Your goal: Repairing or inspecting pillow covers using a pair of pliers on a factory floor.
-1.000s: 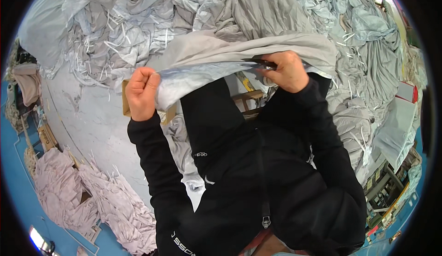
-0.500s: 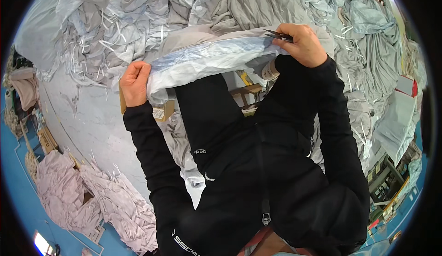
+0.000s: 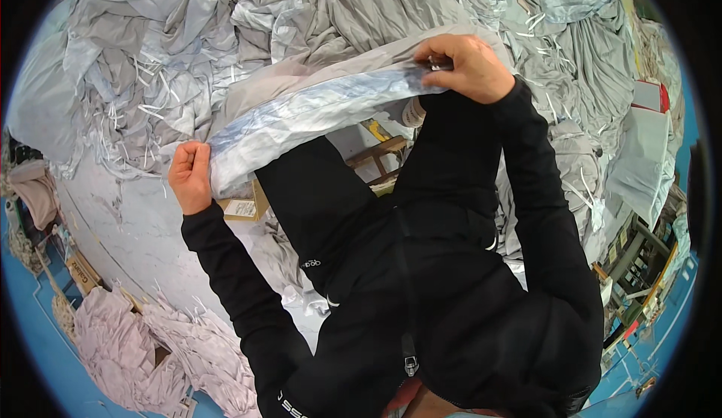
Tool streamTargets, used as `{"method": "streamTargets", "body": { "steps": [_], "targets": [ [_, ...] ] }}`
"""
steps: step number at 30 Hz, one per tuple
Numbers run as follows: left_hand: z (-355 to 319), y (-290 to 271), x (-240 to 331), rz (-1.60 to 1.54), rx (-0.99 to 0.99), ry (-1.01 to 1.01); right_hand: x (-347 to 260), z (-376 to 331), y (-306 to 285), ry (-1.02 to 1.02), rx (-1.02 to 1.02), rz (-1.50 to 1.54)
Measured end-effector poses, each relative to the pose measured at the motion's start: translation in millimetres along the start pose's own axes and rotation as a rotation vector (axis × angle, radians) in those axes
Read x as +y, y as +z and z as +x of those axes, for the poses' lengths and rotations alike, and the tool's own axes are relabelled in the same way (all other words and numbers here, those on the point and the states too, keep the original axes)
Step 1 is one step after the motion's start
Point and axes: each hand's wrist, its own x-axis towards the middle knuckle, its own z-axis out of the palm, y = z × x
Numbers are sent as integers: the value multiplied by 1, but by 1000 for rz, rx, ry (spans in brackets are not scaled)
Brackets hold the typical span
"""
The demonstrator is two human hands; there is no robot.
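Observation:
A long grey and pale-blue cloth (image 3: 316, 113) is stretched between my two hands above my lap. My left hand (image 3: 189, 176) grips its lower left end in a closed fist. My right hand (image 3: 465, 65) pinches the upper right end, held higher and farther away. The cloth sags slightly in the middle and runs into the heap behind it. Both arms are in black sleeves, and my black-clothed legs lie below the cloth.
A large heap of grey cloths with loose white strips (image 3: 226, 34) fills the top of the view. A wooden stool (image 3: 380, 155) and a small cardboard box (image 3: 242, 206) sit under the cloth. Pinkish folded cloths (image 3: 128, 343) lie lower left; a blue floor (image 3: 30, 343) shows at the rim.
My left hand has dropped lower and to the left, while my right hand rose and moved right, pulling the cloth out longer and more slanted.

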Motion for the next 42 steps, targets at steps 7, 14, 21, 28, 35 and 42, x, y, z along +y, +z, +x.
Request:
{"method": "streamTargets", "body": {
  "steps": [7,14,21,28,35,42],
  "targets": [
    [-38,7,46,82,-98,-129,-5,-34,11,-5,104,-147],
    [-72,18,62,602,13,327,8,-39,23,-88,309,-343],
    [-107,29,42,748,299,545,9,-46,16,-183,338,-324],
    [-138,41,15,881,350,640,16,-71,12,-198,497,-235],
    [-160,67,-7,814,331,604,73,-105,23,70,731,-141],
    [-168,83,-5,741,295,636,106,-104,-2,83,870,-55]
  ]
}}
